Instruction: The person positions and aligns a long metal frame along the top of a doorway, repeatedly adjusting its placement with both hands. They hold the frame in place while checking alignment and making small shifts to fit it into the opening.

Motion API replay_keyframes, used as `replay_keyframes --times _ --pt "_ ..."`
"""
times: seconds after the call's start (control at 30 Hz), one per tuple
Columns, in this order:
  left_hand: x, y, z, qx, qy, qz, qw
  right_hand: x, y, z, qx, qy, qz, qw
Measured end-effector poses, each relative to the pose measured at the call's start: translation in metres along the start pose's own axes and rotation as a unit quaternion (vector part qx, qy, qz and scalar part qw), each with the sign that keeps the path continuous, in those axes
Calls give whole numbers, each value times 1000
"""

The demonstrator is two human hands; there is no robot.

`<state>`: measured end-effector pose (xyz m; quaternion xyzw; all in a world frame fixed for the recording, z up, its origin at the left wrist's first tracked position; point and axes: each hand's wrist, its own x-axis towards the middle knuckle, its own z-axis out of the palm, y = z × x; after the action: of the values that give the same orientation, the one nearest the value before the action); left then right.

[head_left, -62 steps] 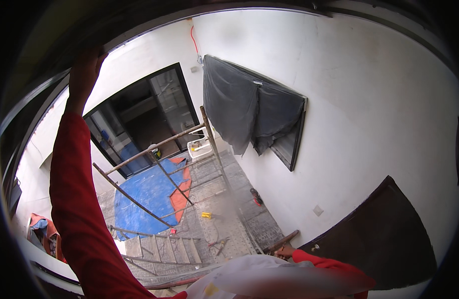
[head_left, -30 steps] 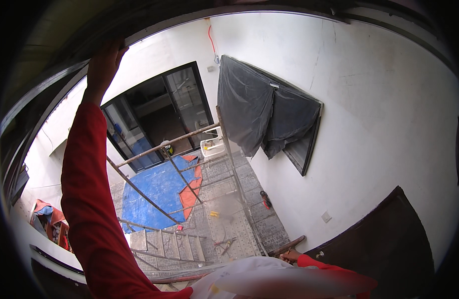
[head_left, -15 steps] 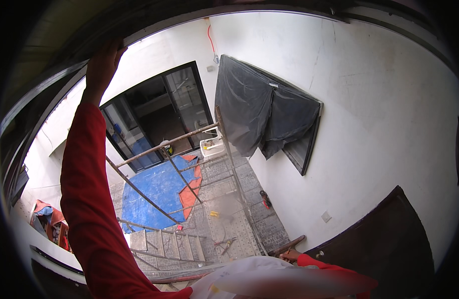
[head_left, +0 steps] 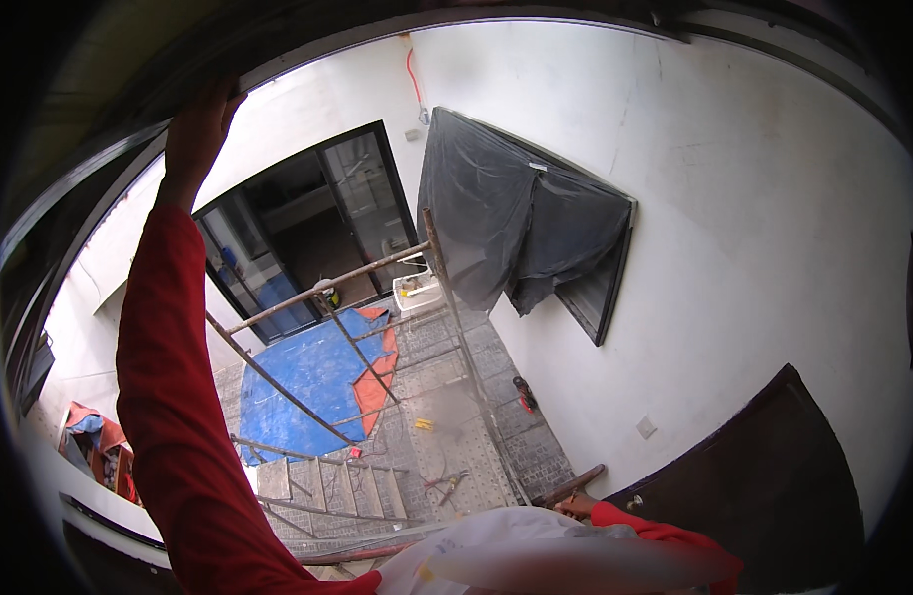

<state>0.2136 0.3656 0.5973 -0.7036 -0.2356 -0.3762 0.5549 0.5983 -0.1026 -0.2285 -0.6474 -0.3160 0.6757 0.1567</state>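
My left hand point(head_left: 196, 134) is raised at the upper left, at the end of my stretched, red-sleeved arm. It is closed on the edge of a dark metal frame point(head_left: 283, 65) overhead; shadow hides most of its fingertips. Low on the right, my right hand point(head_left: 577, 505) is small in view beside the end of a rusty scaffold pipe point(head_left: 578, 485). Its fingers are curled, and what they hold, if anything, cannot be made out.
Below stand scaffold tubes point(head_left: 327, 288) and a ladder-like frame point(head_left: 349, 489). A blue tarp point(head_left: 298, 387) covers paving near a dark sliding door point(head_left: 312, 218). Black plastic sheeting point(head_left: 486, 198) hangs over a window opening in the white wall. A brown door point(head_left: 764, 476) is at lower right.
The whole scene has shifted slightly left in the view. Both hands remain at the same places, the left on the overhead frame and the right by the pipe end.
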Motion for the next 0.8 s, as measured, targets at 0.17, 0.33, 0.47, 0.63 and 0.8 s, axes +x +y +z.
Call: replay_keyframes --times 0.17,0.33,0.47,0.63,0.8 --pt "-1 0 0 -23 5 -6 1000 -3 0 1 1 1 -18 1000" --pt "-1 0 0 -24 2 -5 1000 1 3 2 3 7 3 1000" --pt "-1 0 0 -21 -16 -10 1000 7 8 2 2 0 -24 1000" --pt "0 1 0 -26 -26 -22 999 19 18 3 -1 11 12 1000" --pt "0 1 -1 -21 -18 -15 1000 28 23 0 17 -9 -5 1000"
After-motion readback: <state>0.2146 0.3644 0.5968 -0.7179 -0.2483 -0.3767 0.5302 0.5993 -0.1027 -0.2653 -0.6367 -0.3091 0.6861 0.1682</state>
